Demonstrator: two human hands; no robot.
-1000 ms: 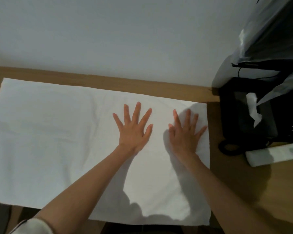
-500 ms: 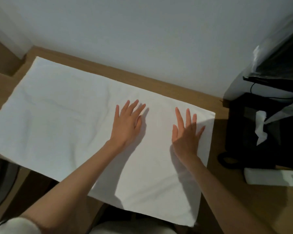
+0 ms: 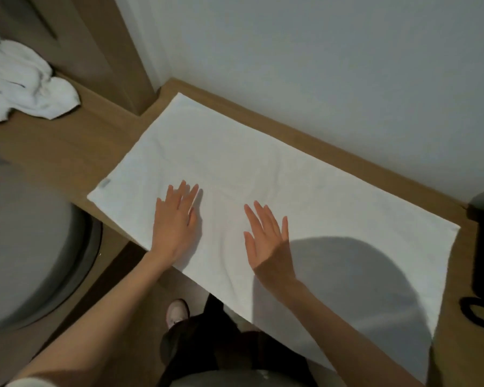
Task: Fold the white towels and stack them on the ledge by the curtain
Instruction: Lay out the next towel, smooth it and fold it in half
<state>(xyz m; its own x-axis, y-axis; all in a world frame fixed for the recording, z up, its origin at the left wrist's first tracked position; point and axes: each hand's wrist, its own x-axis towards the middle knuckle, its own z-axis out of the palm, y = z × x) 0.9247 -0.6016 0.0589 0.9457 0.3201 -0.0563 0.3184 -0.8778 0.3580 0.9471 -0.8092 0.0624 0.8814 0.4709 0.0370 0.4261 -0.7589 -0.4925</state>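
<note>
My towel (image 3: 277, 191) lies flat on the wooden ledge (image 3: 67, 152), its near edge overhanging. My left hand (image 3: 173, 224) and right hand (image 3: 268, 244) rest on its near-left part. A crumpled towel (image 3: 25, 85) sits at the ledge's far-left end.

Open wooden ledge (image 3: 67, 152) left of towel (image 3: 263, 174); wall (image 3: 319, 65) close behind.

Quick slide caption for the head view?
Both hands, left and right, open over a white towel spread on the wooden counter.
</note>
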